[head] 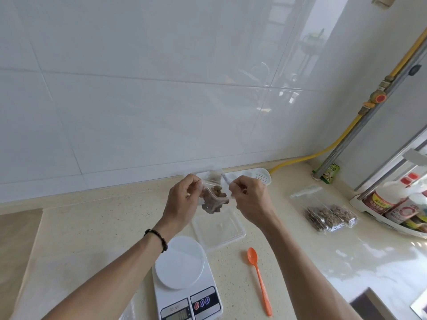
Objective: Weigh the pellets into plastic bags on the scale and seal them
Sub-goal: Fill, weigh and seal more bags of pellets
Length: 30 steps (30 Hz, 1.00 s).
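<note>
bag (213,197) mouth hidden by fingers (233,184), scale (184,280) display cropped

A home kitchen. Behind the hands (215,199) rises a wall of large glossy white tiles (138,100), meeting a pale speckled stone counter (104,218) beneath them. To the right of the hands a yellow gas hose (307,158) runs up the corner to a valve with a red knob (379,97). Further right stands a white rack of sauce and condiment bottles (397,206). A small white kitchen scale (187,287) and an orange plastic spoon (258,278) lie nearer than the hands.
</note>
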Available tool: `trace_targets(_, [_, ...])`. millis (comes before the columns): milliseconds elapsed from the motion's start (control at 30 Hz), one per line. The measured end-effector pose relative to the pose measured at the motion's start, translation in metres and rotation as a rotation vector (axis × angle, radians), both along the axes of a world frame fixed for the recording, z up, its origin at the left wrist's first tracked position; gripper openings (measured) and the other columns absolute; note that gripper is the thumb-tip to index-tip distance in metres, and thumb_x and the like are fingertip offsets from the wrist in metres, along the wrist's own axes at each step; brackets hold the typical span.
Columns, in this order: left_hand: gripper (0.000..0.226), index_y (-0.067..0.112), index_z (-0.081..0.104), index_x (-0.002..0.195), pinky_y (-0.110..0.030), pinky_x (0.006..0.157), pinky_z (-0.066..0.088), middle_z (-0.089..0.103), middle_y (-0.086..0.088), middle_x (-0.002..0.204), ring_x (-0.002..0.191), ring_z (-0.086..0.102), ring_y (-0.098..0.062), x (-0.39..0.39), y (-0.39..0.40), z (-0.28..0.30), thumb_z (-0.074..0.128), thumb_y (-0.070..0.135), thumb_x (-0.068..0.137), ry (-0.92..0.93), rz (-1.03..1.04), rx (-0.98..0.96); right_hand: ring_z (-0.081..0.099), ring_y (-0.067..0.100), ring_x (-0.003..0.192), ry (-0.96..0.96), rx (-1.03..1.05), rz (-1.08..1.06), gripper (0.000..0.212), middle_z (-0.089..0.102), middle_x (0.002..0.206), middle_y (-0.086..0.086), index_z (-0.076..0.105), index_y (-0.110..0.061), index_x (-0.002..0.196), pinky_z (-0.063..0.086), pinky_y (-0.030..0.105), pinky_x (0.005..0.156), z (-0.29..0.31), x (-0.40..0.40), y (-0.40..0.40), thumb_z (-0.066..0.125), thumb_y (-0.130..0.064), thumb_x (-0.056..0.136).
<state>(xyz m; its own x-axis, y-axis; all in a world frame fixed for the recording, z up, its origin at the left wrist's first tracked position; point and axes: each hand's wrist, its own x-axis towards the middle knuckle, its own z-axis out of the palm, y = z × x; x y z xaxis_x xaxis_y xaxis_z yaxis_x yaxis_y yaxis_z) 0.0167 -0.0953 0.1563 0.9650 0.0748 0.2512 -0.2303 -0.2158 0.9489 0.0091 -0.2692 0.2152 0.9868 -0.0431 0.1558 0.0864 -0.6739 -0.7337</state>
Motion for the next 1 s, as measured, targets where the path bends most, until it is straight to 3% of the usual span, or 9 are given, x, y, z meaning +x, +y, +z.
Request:
trace_targets(133, [0.024,0.019,0.057,0.077,-0.031,0.068,0.056,0.069,0.003,0.079,0.077,0.067,-0.012,0.001,0.001,0.0,0.05,0.019,0.099,0.02,-0.008,-0.031,0.053,0.019,0.053,0.012,0.08,-0.001,0.023,0.068,0.071,0.011,0.065,-0.01,0.075,0.045,0.035,0.054,-0.002,0.0,-0.007,0.059,-0.02,0.095])
trace_targets(333, [0.021,0.006,0.054,0.084,-0.041,0.067,0.057,0.067,-0.01,0.082,0.072,0.07,-0.024,0.0,-0.001,0.0,0.046,0.016,0.102,0.07,-0.06,-0.138,0.045,0.009,0.052,0.023,0.122,0.035,0.022,0.068,0.077,0.015,0.067,-0.01,0.078,0.039,0.03,0.053,-0.004,-0.001,-0.01,0.061,-0.023,0.094])
trace_targets(400, [0.022,0.006,0.053,0.085,-0.045,0.069,0.056,0.067,-0.009,0.08,0.071,0.07,-0.027,-0.001,0.0,0.0,0.046,0.018,0.102,0.073,-0.097,-0.147,0.055,0.005,0.062,0.041,0.108,0.103,0.019,0.069,0.08,0.008,0.068,-0.014,0.086,0.045,0.025,0.061,-0.004,-0.003,-0.009,0.068,-0.032,0.09])
trace_targets(467, [0.023,0.005,0.054,0.085,-0.041,0.068,0.057,0.067,-0.01,0.077,0.07,0.069,-0.026,-0.003,-0.002,0.0,0.046,0.019,0.101,0.071,-0.143,-0.14,0.062,0.001,0.079,0.112,0.082,0.183,0.037,0.067,0.086,-0.009,0.065,-0.019,0.099,0.051,0.02,0.072,-0.003,-0.005,-0.006,0.079,-0.044,0.076])
trace_targets(533, [0.023,0.002,0.054,0.087,-0.032,0.065,0.056,0.067,-0.011,0.075,0.068,0.068,-0.023,-0.005,-0.004,0.001,0.047,0.018,0.101,0.073,-0.168,-0.136,0.062,0.0,0.073,0.161,0.028,0.216,0.031,0.065,0.079,-0.013,0.064,-0.018,0.09,0.053,0.022,0.069,-0.006,-0.005,0.0,0.083,-0.036,0.073])
trace_targets(633, [0.028,0.006,0.055,0.09,-0.027,0.066,0.054,0.066,-0.009,0.076,0.071,0.069,-0.024,-0.008,0.001,-0.001,0.05,0.032,0.098,0.114,-0.207,-0.129,0.065,0.009,0.061,0.141,0.046,0.229,0.008,0.071,0.073,0.001,0.07,-0.007,0.082,0.053,0.024,0.058,-0.014,-0.003,0.004,0.071,-0.014,0.087])
trace_targets(733, [0.027,0.024,0.059,0.091,-0.031,0.074,0.053,0.066,-0.004,0.08,0.075,0.068,-0.018,-0.009,0.023,-0.023,0.055,0.05,0.09,0.238,-0.285,0.1,0.067,0.009,0.062,0.179,0.229,0.217,0.009,0.073,0.075,0.004,0.07,-0.007,0.084,0.053,0.02,0.056,-0.025,-0.004,-0.002,0.067,-0.011,0.091])
trace_targets(867, [0.009,0.024,0.064,0.086,-0.034,0.074,0.053,0.068,0.008,0.075,0.07,0.063,-0.013,-0.014,0.049,-0.057,0.059,0.026,0.094,0.358,-0.275,0.327,0.069,0.019,0.067,0.27,0.483,0.01,0.011,0.074,0.079,0.008,0.069,-0.008,0.089,0.056,0.028,0.063,-0.052,-0.007,-0.018,0.062,-0.013,0.095])
trace_targets(1000, [0.009,0.02,0.064,0.084,-0.023,0.064,0.052,0.07,0.007,0.072,0.065,0.065,-0.008,-0.017,0.052,-0.075,0.062,0.016,0.092,0.385,-0.226,0.427,0.071,0.022,0.069,0.447,0.472,-0.151,0.013,0.072,0.084,0.014,0.068,-0.007,0.093,0.058,0.032,0.066,-0.102,-0.016,-0.027,0.056,-0.008,0.096])
